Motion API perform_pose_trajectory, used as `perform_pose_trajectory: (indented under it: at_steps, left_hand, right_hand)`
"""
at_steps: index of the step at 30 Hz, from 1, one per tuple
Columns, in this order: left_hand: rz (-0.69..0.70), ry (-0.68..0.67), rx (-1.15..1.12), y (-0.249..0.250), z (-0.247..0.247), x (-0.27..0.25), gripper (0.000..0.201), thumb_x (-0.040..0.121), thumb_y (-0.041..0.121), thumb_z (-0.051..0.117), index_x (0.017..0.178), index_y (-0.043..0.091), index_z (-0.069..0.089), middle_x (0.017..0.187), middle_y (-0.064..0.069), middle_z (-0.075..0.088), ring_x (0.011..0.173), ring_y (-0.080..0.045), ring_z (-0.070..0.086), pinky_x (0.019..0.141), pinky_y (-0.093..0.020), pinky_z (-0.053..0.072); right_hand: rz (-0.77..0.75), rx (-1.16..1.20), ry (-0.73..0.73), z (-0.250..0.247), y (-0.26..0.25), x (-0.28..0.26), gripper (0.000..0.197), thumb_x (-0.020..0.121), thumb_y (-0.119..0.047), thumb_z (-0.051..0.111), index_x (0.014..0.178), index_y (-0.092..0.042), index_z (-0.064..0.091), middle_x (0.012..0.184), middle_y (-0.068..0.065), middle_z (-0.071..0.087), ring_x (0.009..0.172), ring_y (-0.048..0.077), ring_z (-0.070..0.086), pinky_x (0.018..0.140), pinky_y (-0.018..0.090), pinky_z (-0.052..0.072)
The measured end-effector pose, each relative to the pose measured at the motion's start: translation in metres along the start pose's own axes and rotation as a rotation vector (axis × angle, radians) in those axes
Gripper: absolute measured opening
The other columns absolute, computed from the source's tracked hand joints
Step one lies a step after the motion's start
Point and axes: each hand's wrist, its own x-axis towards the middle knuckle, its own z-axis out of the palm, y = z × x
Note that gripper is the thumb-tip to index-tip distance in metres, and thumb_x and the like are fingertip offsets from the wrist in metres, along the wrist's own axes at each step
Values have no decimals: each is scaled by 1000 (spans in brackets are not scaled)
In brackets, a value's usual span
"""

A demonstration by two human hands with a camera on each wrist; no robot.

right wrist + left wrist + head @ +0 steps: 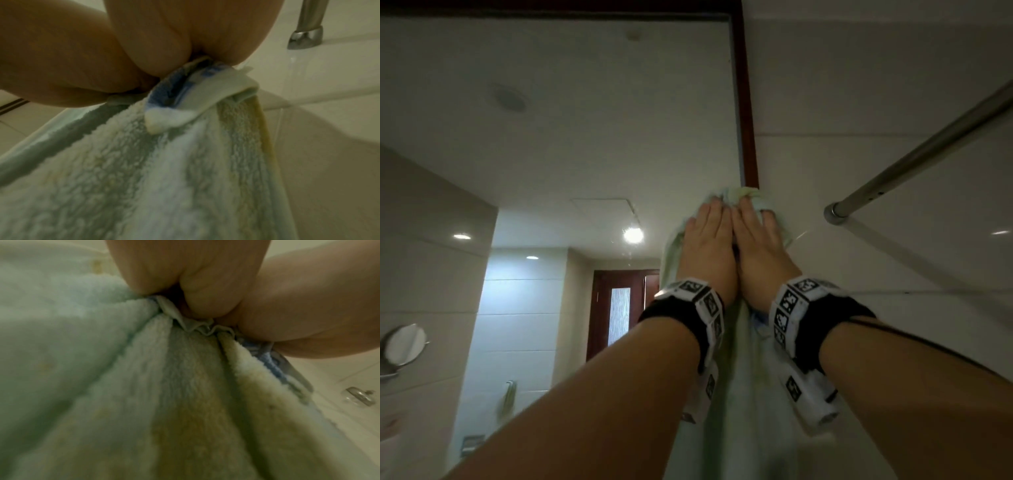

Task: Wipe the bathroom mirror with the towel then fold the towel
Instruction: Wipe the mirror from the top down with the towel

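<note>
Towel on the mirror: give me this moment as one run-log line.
stage: wiping | towel: hanging, pressed at mirror right edge | left hand: flat on towel | right hand: flat on towel | fold: not started

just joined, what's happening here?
A person is wiping the bathroom mirror. Both hands, left hand and right hand, lie side by side with fingers straight, pressing a pale green towel against the glass at the mirror's right edge, by the dark wood frame. The rest of the towel hangs down below the wrists. A metal rail juts from the tiled wall on the right. The towel is not yet folded.
</note>
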Motion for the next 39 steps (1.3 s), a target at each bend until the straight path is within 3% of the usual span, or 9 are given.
perform_pose_trajectory:
  at_steps: [5,13,17,21,24,26,31,35,39]
  left_hand:
    - [-3,3,-54,13,9,-54,69,104,20,44,163,16,10,171,-3,0,157,-17,-4,120,-31,-15]
    - [-12,-92,4,29,42,-173,70,93,25,46,158,7,29,168,-11,20,155,-24,19,127,-45,20]
    - [6,-176,26,29,48,-200,70,95,27,40,159,5,25,169,-13,14,156,-25,15,126,-45,15]
    - [1,-144,-40,26,34,-163,65,99,28,25,160,7,21,169,-12,13,157,-25,12,125,-49,24]
    - [7,-148,-18,17,10,-91,69,104,27,36,162,13,2,170,-7,-8,157,-22,-8,128,-44,0]
    - [16,-142,23,4,-8,-27,73,104,28,40,162,14,-2,170,-5,-12,157,-21,-9,125,-38,-8]
    - [18,-264,193,-14,-49,94,96,96,36,61,161,6,-2,170,-14,-8,157,-31,-2,126,-44,8]
    - [49,-169,204,-21,-42,103,90,95,31,58,162,7,2,170,-14,-5,157,-29,0,126,-42,10]
    - [3,-83,127,-17,-32,80,79,99,30,47,162,13,2,171,-7,-6,158,-23,-2,126,-40,5]
  right_hand:
    - [51,96,-40,8,-18,-50,75,102,-11,42,157,-6,-8,163,5,-21,133,9,-53,113,28,-34]
    - [84,-32,-180,18,-64,-160,101,78,-22,76,156,3,17,165,21,9,154,35,3,123,48,-6]
    - [74,-23,-245,23,-74,-189,104,77,-20,75,156,2,12,165,22,5,154,36,4,123,51,1]
    - [82,-4,-225,13,-62,-155,106,82,-16,65,156,-5,-10,166,14,-7,149,25,-32,125,50,1]
    - [91,49,-258,0,-32,-82,80,101,-15,35,152,-11,-26,161,3,-31,137,15,-49,125,47,-6]
    - [96,-45,-238,-8,-8,-24,73,104,-15,30,155,-6,-21,164,10,-27,147,21,-35,124,46,-12]
    - [107,-167,-245,-15,39,93,75,104,-28,38,157,-1,-8,167,15,-12,154,35,-10,123,48,-7]
    - [154,-106,-170,3,46,108,72,103,-31,36,159,-7,-2,168,11,-8,154,38,0,125,48,-1]
    - [96,-143,-153,-2,39,96,69,103,-23,33,158,-3,-4,168,14,-9,155,31,-10,124,46,-8]
